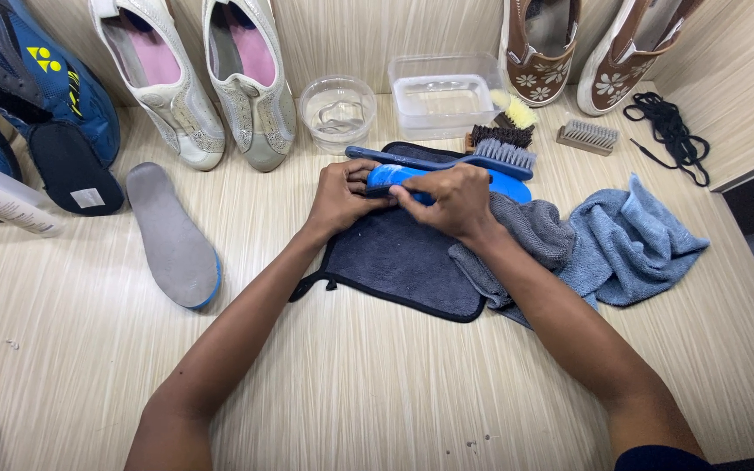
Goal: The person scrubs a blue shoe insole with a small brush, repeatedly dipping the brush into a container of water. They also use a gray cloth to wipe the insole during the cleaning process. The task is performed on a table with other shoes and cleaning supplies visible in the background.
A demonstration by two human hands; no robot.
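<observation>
Head view. Your left hand (pixel 339 197) and right hand (pixel 454 201) meet over a bright blue insole (pixel 508 185), which lies on a dark grey cloth (pixel 399 262) at mid-table (pixel 351 384).

Insole's long axis runs left to right, nearly level, tilted slightly down toward the right. Its left end sits inside your left hand's grip; its rounded right end pokes out past your right hand, toward the blue-grey towels (pixel 630 240).

Left hand: fingers (pixel 355 174) curled and closed around the insole's left end, pinching it from above and beneath. Right hand: fingers (pixel 412 199) pressed together and folded down on the insole's middle, fingertips pointing left toward the left hand. Whether something small is tucked under the right fingers, you cannot tell.

Both hands touch the insole. The left holds the end; the right covers the mid-span, so the free length lies to the right of your right hand.

Just behind the insole, a long blue-handled brush (pixel 447 159) lies roughly parallel, bristle head to the right. Further back: a round clear bowl of water (pixel 338 112) and a rectangular clear tub (pixel 442 94).

Left of the cloth, well apart, a grey insole (pixel 172 235) lies sole-up, its long axis running near to far. Cream slip-on shoes (pixel 211 78) lean against the back wall.
</observation>
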